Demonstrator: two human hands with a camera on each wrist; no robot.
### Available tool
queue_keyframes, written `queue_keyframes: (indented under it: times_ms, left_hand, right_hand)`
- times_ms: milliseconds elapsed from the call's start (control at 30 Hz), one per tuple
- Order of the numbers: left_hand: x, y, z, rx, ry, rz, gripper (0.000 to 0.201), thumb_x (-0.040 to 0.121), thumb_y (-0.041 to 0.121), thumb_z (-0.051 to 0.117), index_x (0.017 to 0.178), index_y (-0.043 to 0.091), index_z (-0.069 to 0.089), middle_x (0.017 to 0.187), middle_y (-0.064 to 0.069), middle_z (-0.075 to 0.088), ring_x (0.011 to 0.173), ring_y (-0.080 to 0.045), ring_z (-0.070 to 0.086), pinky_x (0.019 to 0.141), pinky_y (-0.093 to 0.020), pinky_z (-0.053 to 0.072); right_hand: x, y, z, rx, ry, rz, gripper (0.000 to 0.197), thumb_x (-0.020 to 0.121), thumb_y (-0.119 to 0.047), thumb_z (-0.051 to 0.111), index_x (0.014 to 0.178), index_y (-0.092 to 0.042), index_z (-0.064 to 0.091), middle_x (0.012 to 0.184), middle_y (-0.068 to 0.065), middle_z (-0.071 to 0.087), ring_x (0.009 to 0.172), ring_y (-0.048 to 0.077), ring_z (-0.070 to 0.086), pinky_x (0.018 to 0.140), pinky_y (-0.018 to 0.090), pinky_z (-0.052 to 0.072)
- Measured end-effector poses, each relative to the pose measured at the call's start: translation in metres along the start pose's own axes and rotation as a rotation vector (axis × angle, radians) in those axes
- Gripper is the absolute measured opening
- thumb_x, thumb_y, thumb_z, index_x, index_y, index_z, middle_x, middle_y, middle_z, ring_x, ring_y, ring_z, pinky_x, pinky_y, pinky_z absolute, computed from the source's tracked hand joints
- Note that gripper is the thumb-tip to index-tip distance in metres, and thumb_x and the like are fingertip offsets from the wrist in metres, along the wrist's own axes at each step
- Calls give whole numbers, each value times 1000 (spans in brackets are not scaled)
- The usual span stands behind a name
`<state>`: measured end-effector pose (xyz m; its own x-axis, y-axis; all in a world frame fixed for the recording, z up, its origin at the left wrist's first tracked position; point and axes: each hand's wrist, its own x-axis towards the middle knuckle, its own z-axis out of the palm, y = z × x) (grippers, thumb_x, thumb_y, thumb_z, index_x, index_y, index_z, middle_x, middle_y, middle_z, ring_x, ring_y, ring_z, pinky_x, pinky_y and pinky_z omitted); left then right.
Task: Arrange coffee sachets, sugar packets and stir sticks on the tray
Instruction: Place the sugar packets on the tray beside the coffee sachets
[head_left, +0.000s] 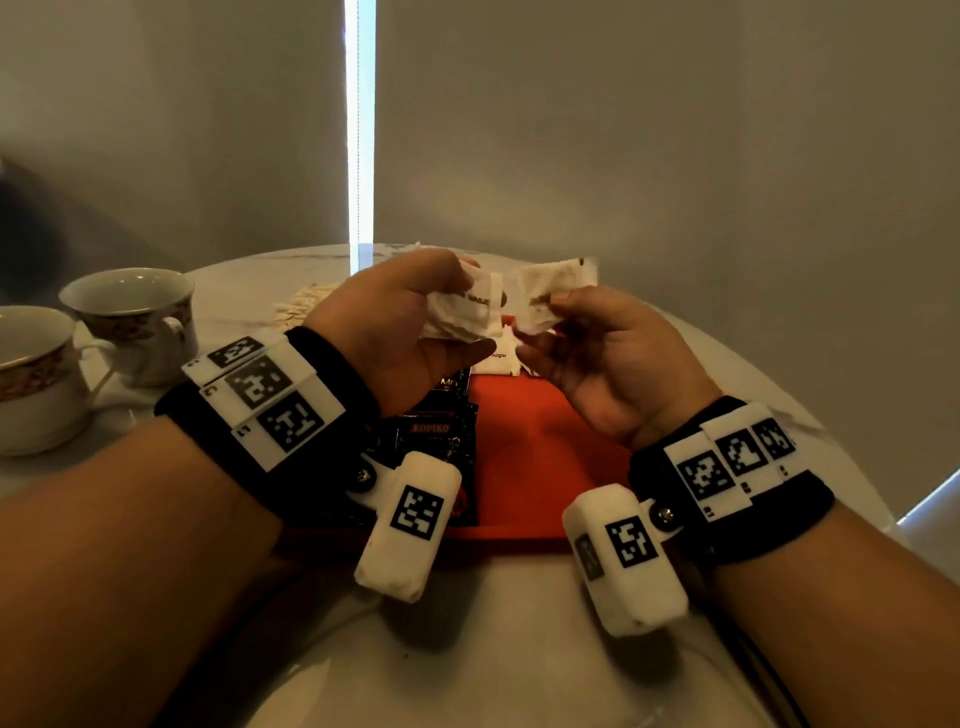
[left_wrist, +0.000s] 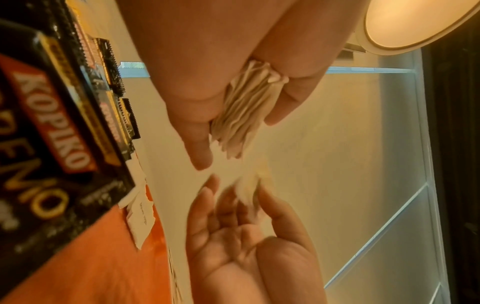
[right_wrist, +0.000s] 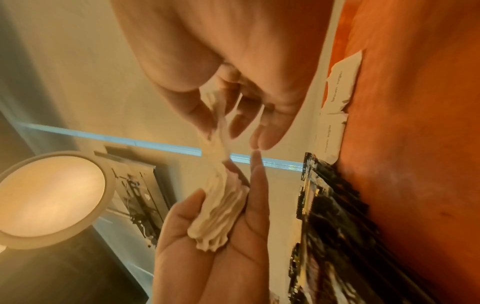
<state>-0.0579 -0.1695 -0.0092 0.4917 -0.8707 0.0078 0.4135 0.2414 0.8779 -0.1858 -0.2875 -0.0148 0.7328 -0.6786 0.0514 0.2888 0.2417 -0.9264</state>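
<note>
Left hand (head_left: 400, 322): fingers curled round a stack of white paper sugar packets (head_left: 462, 312), raised above the tray.
Right hand (head_left: 602, 358): thumb and fingers pinch 1 crumpled white packet (head_left: 545, 296) just beside the stack.
Tray (head_left: 540, 447): flat orange, on the white round table (head_left: 493, 649).
On tray: black Kopiko coffee sachets (head_left: 436, 431) at left; 2 white brown-sugar packets (right_wrist: 340, 82) at the far edge.
Stir sticks (head_left: 301, 306): pale wooden pile on the table behind the left hand.
Cups (head_left: 130, 312): 2 white floral teacups far left.

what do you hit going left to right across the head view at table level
Nearer teacup → second teacup → stir sticks → left hand with a stack of sugar packets → right hand with more packets.
</note>
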Motion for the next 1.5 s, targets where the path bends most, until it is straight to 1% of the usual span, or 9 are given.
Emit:
queue_keyframes:
  times_ms: [67,233,400,500,733,867,1000,1233,1500]
  left_hand:
    - [-1,1,0,-16,1,12,14,95,4,46,105,6,55,115,-22,62,106,-43,69,64,-38,61]
    - [-3,0,2,-4,25,35,21,94,1,49,111,9,57,104,-20,61,70,-22,67,51,-25,53]
    - [-2,-4,-1,216,-135,-28,46,79,39,74,111,10,58,84,-4,63,63,-10,59,53,-21,49]
    - [-2,-5,0,274,-84,-21,35,88,33,71,113,10,60,88,-7,64,58,-10,61,49,-22,47]
    - [-2,-7,2,236,24,44,18,95,26,64,109,14,63,90,-10,69,62,-16,65,49,-24,47]
    - [-2,-8,4,168,50,67,18,94,24,67,108,13,65,94,-12,70,70,-21,66,49,-25,48]
    - [-2,-8,6,132,69,127,26,94,23,67,117,10,64,96,-12,69,75,-24,65,49,-26,47]
    - [-2,-5,4,144,78,134,12,95,20,66,105,16,64,95,-11,70,77,-25,66,52,-28,48]
    - [5,3,-4,-29,181,127,33,91,28,71,117,13,57,112,-16,63,77,-23,66,48,-25,49]
  right_hand:
    - [1,-2,-1,110,-4,-22,17,92,0,49,108,-2,55,95,16,64,93,33,66,72,33,58]
    - [-5,-3,4,-61,-22,-111,23,88,6,59,109,-4,61,86,11,71,64,17,64,46,21,46]
    - [-8,-1,4,-217,-51,-141,15,84,5,66,95,-5,66,84,12,71,64,19,62,49,26,42]
    - [-9,-1,3,-247,-54,-155,22,74,-5,74,95,-6,68,86,12,73,70,22,63,50,28,41]
    - [-10,-3,6,-162,7,-228,26,72,2,72,96,-9,67,77,3,72,65,22,65,45,22,44]
    - [-5,-2,4,-102,69,-229,27,70,-4,73,95,-11,67,80,6,70,81,33,56,48,23,43]
    - [-5,-2,2,-134,-69,-81,44,79,-17,71,118,-2,60,87,8,69,71,17,62,52,24,44]
    - [-2,-2,-1,-127,-14,-64,16,89,-3,64,104,-5,60,69,5,64,55,13,57,49,24,43]
    - [16,-20,-18,14,119,-92,18,97,-10,56,115,-9,59,86,5,68,56,8,54,45,20,36]
